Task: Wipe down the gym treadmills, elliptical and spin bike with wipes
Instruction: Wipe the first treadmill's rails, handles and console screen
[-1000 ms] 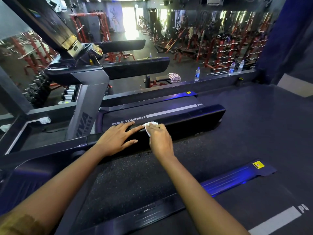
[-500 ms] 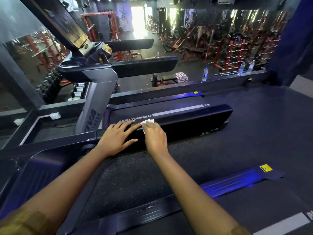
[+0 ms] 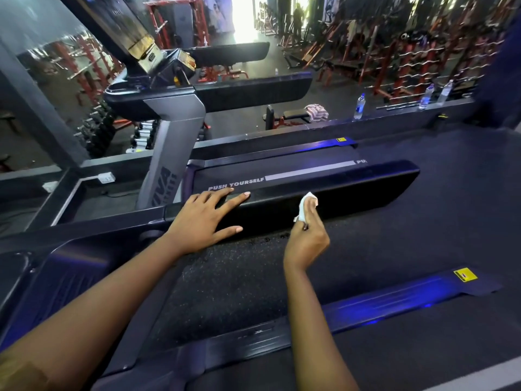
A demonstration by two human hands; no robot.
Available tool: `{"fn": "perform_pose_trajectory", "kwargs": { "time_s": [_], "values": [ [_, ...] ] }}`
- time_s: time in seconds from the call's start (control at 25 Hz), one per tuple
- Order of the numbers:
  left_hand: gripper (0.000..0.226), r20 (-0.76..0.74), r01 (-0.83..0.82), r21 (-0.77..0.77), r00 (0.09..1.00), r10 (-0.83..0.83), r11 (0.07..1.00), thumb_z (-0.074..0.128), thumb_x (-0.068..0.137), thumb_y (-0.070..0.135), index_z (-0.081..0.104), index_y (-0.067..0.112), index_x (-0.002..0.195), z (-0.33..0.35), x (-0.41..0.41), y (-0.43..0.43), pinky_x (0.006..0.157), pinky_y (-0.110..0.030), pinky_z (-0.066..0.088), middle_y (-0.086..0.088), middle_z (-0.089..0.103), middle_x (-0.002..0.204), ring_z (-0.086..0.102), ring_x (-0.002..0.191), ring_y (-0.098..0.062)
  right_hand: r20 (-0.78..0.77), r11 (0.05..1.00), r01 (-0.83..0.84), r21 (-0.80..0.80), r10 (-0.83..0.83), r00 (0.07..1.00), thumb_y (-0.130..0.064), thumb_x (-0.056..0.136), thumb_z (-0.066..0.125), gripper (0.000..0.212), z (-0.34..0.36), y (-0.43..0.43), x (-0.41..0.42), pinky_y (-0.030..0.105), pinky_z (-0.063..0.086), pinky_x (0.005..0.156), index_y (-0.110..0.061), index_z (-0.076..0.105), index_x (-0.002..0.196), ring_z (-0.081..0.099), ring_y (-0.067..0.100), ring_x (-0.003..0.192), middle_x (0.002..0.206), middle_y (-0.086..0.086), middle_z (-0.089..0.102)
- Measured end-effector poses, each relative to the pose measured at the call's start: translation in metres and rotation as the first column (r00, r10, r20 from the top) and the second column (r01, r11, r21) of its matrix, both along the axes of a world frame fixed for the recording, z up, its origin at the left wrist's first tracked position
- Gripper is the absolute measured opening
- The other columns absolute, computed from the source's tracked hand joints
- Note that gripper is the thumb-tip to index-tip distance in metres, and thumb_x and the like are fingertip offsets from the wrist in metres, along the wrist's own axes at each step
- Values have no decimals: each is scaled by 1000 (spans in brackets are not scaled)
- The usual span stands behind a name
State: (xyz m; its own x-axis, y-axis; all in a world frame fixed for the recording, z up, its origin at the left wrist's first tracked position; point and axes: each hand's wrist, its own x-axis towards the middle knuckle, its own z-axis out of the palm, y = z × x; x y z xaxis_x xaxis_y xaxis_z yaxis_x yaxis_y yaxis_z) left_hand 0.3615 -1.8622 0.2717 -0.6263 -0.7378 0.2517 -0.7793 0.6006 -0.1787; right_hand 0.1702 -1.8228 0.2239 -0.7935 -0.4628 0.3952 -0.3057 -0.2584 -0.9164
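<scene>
A black padded handrail of the treadmill I stand on runs across the middle of the view. My left hand rests flat on its left part with the fingers spread. My right hand holds a small crumpled white wipe against the near face of the rail, a short way right of the left hand. Below both hands lies the speckled black belt. Beyond the rail stands a second treadmill with a grey upright and a "PUSH YOURSELF" deck.
A blue-lit side rail with a yellow sticker runs at the lower right. Three water bottles stand on the ledge behind the far treadmill. A bench with a folded towel and red weight racks fill the gym floor below.
My right hand has slid right along the handrail with the wipe, away from the left hand, and turned onto the rail's near face. The left hand has stayed in place.
</scene>
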Motion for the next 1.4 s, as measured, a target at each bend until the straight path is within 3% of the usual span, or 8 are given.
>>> {"fn": "perform_pose_trajectory", "kwargs": {
  "time_s": [0.28, 0.44, 0.56, 0.8, 1.04, 1.16, 1.32, 1.4],
  "values": [
    [67, 6, -24, 17, 1000, 24, 1000, 22, 91, 65, 17, 36, 151, -1, -1, 2, 97, -42, 40, -7, 43, 145, 48, 123, -28, -99, 954, -296, 58, 300, 949, 12, 69, 60, 41, -38, 34, 79, 8, 40, 94, 2, 66, 109, 59, 12, 106, 110, 13, 67],
    [66, 11, -26, 10, 1000, 26, 1000, 22, 91, 65, 18, 36, 151, 0, -2, 3, 99, -43, 40, -7, 44, 143, 49, 122, -29, 150, 999, -46, -12, 47, 988, 7, 72, 54, 36, -35, 19, 11, 23, 52, 85, 3, 68, 105, 67, 20, 96, 107, 14, 68],
    [67, 12, -36, 0, 999, 36, 999, 23, 91, 65, 19, 36, 151, -1, -3, 3, 98, -43, 41, -7, 45, 142, 50, 121, -29, 286, 994, 101, -33, -87, 954, 14, 77, 55, 30, -22, -2, -23, 8, 48, 77, 9, 66, 104, 66, 34, 96, 105, 24, 66],
    [65, 16, -40, 2, 999, 40, 999, 25, 91, 65, 17, 37, 150, -2, -3, 3, 96, -43, 42, -7, 46, 141, 51, 120, -28, 245, 999, -4, 46, -7, 970, 15, 76, 61, 34, -28, 7, 41, 1, 42, 82, 2, 67, 107, 64, 24, 101, 108, 16, 67],
    [72, 48, -93, 89, 995, 89, 992, 24, 88, 68, 20, 32, 150, 4, -6, 12, 102, -46, 38, -12, 41, 146, 46, 126, -32, 56, 939, -342, 39, 340, 939, 17, 74, 63, 40, -22, 34, 72, 18, 50, 88, -3, 68, 108, 60, 5, 106, 110, 4, 67],
    [72, -36, -143, 190, 988, 153, 971, 29, 86, 66, 16, 34, 150, 15, -2, 33, 112, -50, 29, -8, 32, 153, 32, 139, -32, -84, 884, -465, 56, 468, 880, 17, 73, 62, 40, -8, 42, 59, 11, 45, 92, -3, 69, 108, 58, 0, 105, 110, 2, 66],
    [72, -187, -386, 199, 887, 421, 901, 52, 92, 45, 13, 32, 151, 25, 11, 88, 115, -48, 18, -2, 24, 156, 20, 144, -27, -360, 779, -601, 179, 620, 697, 18, 73, 60, 45, 15, 37, 36, 6, 37, 96, -6, 67, 111, 61, 9, 105, 113, 5, 66],
    [75, -91, -512, 189, 841, 534, 838, 51, 93, 44, 7, 32, 152, 24, 19, 117, 116, -48, 13, -1, 16, 158, 13, 146, -25, -555, 720, -643, 261, 657, 510, 15, 74, 58, 46, 28, 28, 35, 16, 41, 100, -8, 67, 113, 62, 17, 108, 116, 8, 66]
  ]
}}
